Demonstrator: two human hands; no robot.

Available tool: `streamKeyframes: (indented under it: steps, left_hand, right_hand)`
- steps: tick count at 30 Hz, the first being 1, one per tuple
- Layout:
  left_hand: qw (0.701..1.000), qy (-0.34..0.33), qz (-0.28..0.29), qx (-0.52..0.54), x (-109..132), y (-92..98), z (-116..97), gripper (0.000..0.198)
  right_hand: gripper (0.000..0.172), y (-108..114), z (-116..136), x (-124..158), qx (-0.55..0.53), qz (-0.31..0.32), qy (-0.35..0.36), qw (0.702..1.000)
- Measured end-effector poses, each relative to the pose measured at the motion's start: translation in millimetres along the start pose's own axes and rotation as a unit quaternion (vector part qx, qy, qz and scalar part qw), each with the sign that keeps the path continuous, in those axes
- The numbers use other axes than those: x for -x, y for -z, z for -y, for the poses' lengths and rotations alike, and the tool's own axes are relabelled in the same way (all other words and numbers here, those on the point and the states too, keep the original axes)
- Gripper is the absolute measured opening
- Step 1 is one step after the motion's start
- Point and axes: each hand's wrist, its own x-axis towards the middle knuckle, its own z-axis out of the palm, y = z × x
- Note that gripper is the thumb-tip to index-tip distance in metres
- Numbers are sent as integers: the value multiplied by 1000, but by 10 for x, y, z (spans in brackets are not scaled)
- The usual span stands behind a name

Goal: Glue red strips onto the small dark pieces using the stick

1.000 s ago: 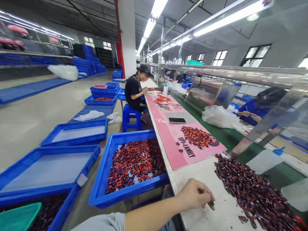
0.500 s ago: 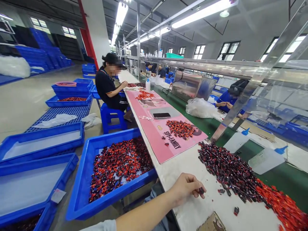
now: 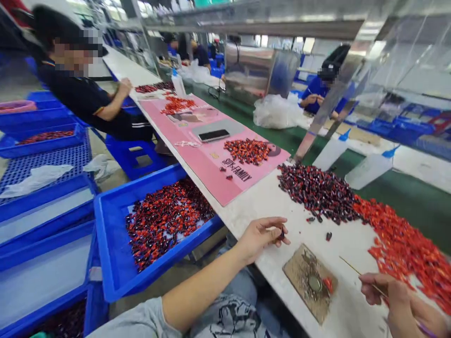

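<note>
A long white bench [image 3: 253, 206] carried glossy heaps of small dark-red and orange-red pieces [image 3: 319, 192], beside a scuffed brown card [image 3: 310, 281]. The left hand [image 3: 262, 237] pinched one small dark piece [image 3: 282, 234] between curled fingers; the right hand [image 3: 394, 300] held a thin golden stick [image 3: 359, 271] in closed fingers.

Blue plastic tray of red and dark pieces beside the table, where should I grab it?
Grip the blue plastic tray by its raised rim on the long wall facing the left hand, coming from above and outside: that wall stands clear, while the white table crowds the neighbouring side.
</note>
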Motion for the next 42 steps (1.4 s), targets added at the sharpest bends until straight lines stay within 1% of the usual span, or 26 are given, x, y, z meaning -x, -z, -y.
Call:
streamKeyframes:
  steps: [2, 4, 6, 9, 11, 14, 18, 22, 26, 32, 37, 42]
  left_hand:
    - [1000, 12, 7, -7, 65, 4, 25, 58]
    - [1000, 21, 16, -17, 134, -2, 42, 53]
    - [999, 29, 26, -26, 199, -15, 52, 50]
    - [997, 34, 45, -54, 274, -47, 80, 42]
    - [993, 30, 68, -88, 301, -72, 120, 38]
    - [981, 30, 106, -157, 306, -94, 210, 38]
    - [960, 24, 119, -251, 291, -88, 299, 32]
    - [949, 19, 128, -286, 291, -78, 297, 25]
    - [952, 24, 119, -280, 301, -72, 299, 25]
    - [965, 45, 100, -240, 300, -54, 315, 33]
    - [971, 47, 93, -214, 298, -48, 291, 35]
    - [967, 47, 94, -231, 296, -69, 292, 33]
  right_hand:
    - [63, -129, 144, 32, -55, 79, -23, 995]
    - [70, -255, 260, 46, -82, 125, -18, 989]
    - [74, -353, 348, 48, -73, 151, 12, 986]
    - [77, -424, 443, 45, -34, 180, 50, 982]
    - [76, -432, 482, 45, -21, 181, 58, 982]
    - [76, -414, 504, 54, -13, 174, 63, 983]
    - [77, -380, 506, 63, -3, 172, 65, 983]
    - [77, -385, 510, 64, -14, 182, 46, 982]
    - [78, -430, 493, 73, -42, 180, 4, 983]
    - [79, -464, 429, 93, -73, 149, -61, 984]
    - [81, -429, 426, 86, -68, 113, -63, 989]
    - [79, -454, 439, 93, -56, 111, -55, 991]
